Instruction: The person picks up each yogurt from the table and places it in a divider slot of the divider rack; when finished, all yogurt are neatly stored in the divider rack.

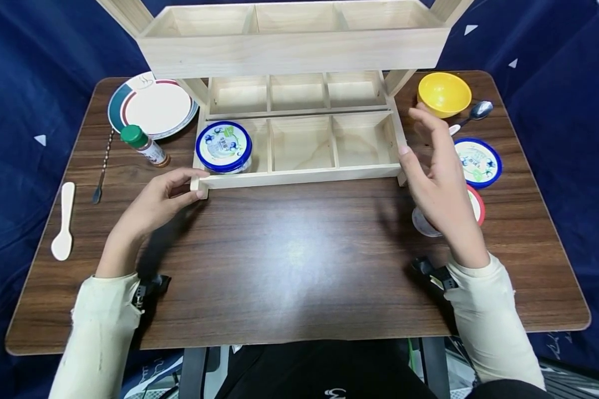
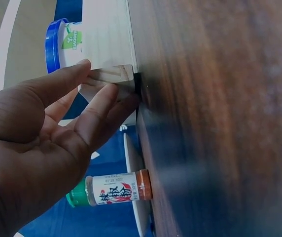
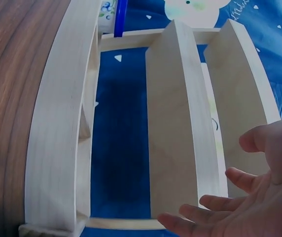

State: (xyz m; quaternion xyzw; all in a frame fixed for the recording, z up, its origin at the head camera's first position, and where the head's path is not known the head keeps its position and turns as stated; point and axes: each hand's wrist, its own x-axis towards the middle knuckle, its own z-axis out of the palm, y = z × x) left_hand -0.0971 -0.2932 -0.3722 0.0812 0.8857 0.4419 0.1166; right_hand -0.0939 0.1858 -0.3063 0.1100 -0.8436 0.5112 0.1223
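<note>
A pale wooden tiered rack with divided compartments stands at the back of the table. My left hand pinches its front left corner post between thumb and fingers. In the front row's left compartment sits a round tub with a blue lid, slightly tilted. My right hand is beside the rack's front right corner, fingers spread and relaxed. The right wrist view shows that hand holding nothing; whether a fingertip touches the rack I cannot tell.
Left of the rack are a plate, a green-capped spice bottle, a twisted metal stirrer and a white spoon. To the right are a yellow bowl, a metal spoon, another blue-lidded tub and a red-lidded tub.
</note>
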